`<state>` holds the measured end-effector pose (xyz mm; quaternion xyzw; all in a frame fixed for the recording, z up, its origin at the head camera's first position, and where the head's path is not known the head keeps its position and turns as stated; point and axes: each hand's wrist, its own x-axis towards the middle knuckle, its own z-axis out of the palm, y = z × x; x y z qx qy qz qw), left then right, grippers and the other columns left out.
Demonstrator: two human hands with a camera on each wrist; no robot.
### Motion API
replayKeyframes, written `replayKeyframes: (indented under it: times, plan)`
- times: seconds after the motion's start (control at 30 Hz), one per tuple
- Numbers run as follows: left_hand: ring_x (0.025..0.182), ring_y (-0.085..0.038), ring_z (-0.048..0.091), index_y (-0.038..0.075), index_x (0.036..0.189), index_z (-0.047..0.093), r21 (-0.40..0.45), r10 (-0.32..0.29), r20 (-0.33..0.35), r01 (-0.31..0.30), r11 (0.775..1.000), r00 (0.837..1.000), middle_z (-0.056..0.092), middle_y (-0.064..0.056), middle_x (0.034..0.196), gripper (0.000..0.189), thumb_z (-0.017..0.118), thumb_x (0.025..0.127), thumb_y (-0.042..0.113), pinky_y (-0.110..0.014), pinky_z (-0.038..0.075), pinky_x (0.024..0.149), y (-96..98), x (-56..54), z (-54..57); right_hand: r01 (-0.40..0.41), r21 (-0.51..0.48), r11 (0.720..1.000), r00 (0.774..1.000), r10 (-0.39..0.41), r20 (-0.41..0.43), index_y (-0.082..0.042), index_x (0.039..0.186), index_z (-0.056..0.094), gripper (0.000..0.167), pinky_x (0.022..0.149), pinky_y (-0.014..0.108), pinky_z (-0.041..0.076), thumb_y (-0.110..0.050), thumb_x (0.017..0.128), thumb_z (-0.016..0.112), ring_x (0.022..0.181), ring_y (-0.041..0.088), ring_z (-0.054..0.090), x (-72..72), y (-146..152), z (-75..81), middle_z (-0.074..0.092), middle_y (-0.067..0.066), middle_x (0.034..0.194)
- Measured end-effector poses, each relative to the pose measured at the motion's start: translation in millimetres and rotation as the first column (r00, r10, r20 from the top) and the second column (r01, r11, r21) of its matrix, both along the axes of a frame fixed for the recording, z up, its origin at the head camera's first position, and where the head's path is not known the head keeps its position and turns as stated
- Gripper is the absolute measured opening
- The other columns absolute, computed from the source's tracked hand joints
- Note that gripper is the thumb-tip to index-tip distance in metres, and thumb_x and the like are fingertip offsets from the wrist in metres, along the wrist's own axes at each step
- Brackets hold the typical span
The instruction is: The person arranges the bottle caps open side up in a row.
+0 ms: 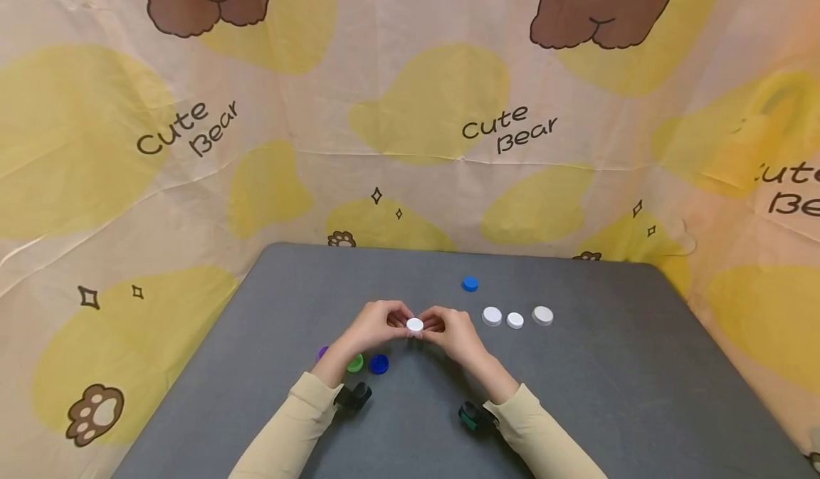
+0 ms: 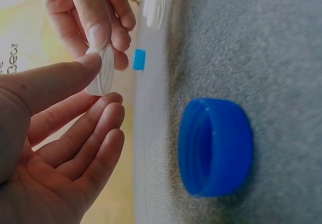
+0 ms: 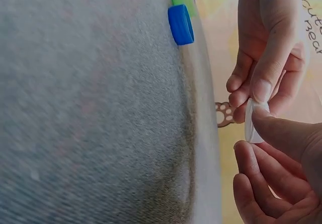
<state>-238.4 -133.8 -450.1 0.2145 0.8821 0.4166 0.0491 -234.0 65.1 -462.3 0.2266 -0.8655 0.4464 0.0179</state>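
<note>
A white bottle cap (image 1: 415,324) is held over the middle of the table, pinched from both sides. My left hand (image 1: 378,322) grips its left edge between thumb and fingers. From the right, my right hand (image 1: 453,333) pinches the opposite edge. In the left wrist view the cap (image 2: 105,75) stands edge-on, the left thumb pressing its near face. The right wrist view also has the cap (image 3: 254,126) on edge, with both thumbs on it. Close below the left hand lies a dark blue cap (image 1: 379,364), its hollow side showing in the left wrist view.
Partly behind the left forearm lie a green cap (image 1: 355,363) and a purple cap (image 1: 323,352). Right of the hands, three white caps sit in a loose row, one a larger cap (image 1: 542,315) at the end. A lighter blue cap (image 1: 470,284) lies farther back on the grey table (image 1: 608,393).
</note>
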Motion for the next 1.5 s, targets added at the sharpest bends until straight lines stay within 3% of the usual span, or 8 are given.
replayKeyframes:
  times: [0.27, 0.6, 0.87, 1.17, 1.5]
  plan:
    - [0.074, -0.008, 0.062, 0.014, 0.093, 0.07, -0.013, -0.012, -0.017, 0.011, 1.0, 1.0, 0.068, 0.003, 0.083, 0.015, 0.075, 0.082, 0.022, -0.023, 0.051, 0.065, 0.8, 9.3, -3.3, 0.007, -0.005, 1.0, 1.0, -0.007, -0.017, -0.011, 0.095, 0.071, 0.02, 0.065, 0.017, 0.052, -0.022, 0.079, 0.077, 0.077, 0.01, 0.069, 9.6, 3.6, -6.0, 0.073, 0.001, 0.086]
    - [0.075, -0.009, 0.062, 0.018, 0.09, 0.07, 0.004, -0.001, 0.014, 0.001, 1.0, 1.0, 0.068, 0.006, 0.083, 0.013, 0.071, 0.085, 0.031, -0.024, 0.05, 0.065, 0.1, 18.1, -7.7, -0.026, -0.028, 0.999, 0.997, 0.024, -0.07, -0.01, 0.093, 0.071, 0.015, 0.064, 0.018, 0.052, -0.018, 0.081, 0.075, 0.073, 0.007, 0.068, 15.5, 5.8, -10.8, 0.074, 0.001, 0.082]
    - [0.071, -0.007, 0.061, 0.022, 0.087, 0.071, 0.017, 0.014, 0.012, -0.014, 1.0, 1.0, 0.068, 0.009, 0.079, 0.014, 0.07, 0.086, 0.036, -0.024, 0.049, 0.062, -3.7, 18.1, -12.0, -0.059, -0.049, 0.997, 0.998, 0.058, -0.008, -0.01, 0.094, 0.071, 0.015, 0.059, 0.018, 0.048, -0.023, 0.087, 0.069, 0.067, 0.01, 0.066, 18.0, 6.3, -11.7, 0.071, 0.0, 0.075]
    - [0.071, -0.004, 0.063, 0.021, 0.086, 0.073, 0.037, 0.005, 0.004, -0.005, 0.999, 1.0, 0.07, 0.009, 0.079, 0.006, 0.072, 0.084, 0.027, -0.022, 0.05, 0.066, -5.1, 18.1, -13.3, -0.046, -0.079, 0.996, 0.998, 0.049, 0.038, -0.01, 0.091, 0.071, 0.013, 0.06, 0.019, 0.049, -0.021, 0.09, 0.065, 0.065, 0.008, 0.066, 19.2, 5.6, -15.2, 0.071, 0.001, 0.073]
    - [0.074, -0.003, 0.063, 0.018, 0.091, 0.073, 0.038, -0.011, -0.026, 0.012, 0.999, 1.0, 0.071, 0.007, 0.083, 0.01, 0.074, 0.082, 0.021, -0.022, 0.051, 0.065, -4.8, 23.2, -8.6, -0.062, -0.096, 0.993, 0.993, 0.071, 0.093, -0.007, 0.088, 0.071, 0.019, 0.057, 0.019, 0.048, -0.022, 0.093, 0.061, 0.065, 0.019, 0.067, 19.7, 5.1, -14.8, 0.07, 0.004, 0.07]
